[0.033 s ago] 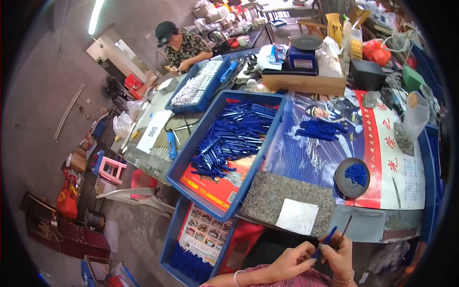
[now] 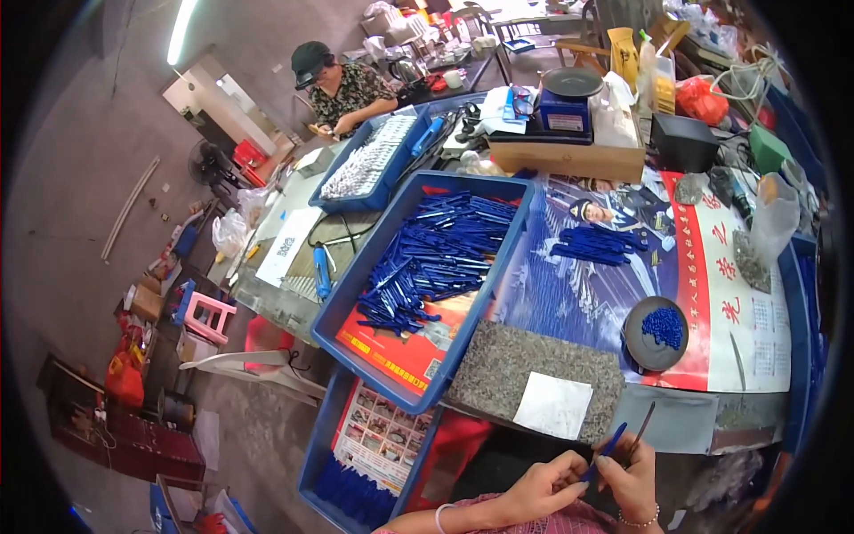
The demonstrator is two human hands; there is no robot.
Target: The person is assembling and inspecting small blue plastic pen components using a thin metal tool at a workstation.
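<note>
At the lower right, close to my body, my left hand [image 2: 559, 481] and my right hand [image 2: 630, 485] meet with fingers pinched. A slim blue pen [image 2: 614, 438] slants up between them; my left fingertips grip its lower end and my right thumb lies against it. From my right hand a thin dark brown stick [image 2: 644, 424] points upward; its lower part is hidden in the fingers. Just beyond my hands, a white paper square [image 2: 553, 405] rests on a speckled stone slab [image 2: 498, 356]. A round dark dish [image 2: 640, 354] of small blue pieces sits farther right.
A blue tray [image 2: 325, 331] holds many blue pens, with another blue bin [image 2: 313, 476] lower down. More blue pens [image 2: 596, 244] lie on the poster [image 2: 551, 307]. A cardboard box [image 2: 569, 160] stands behind. Across the table a person [image 2: 342, 93] works near a tray of white pieces [image 2: 365, 160].
</note>
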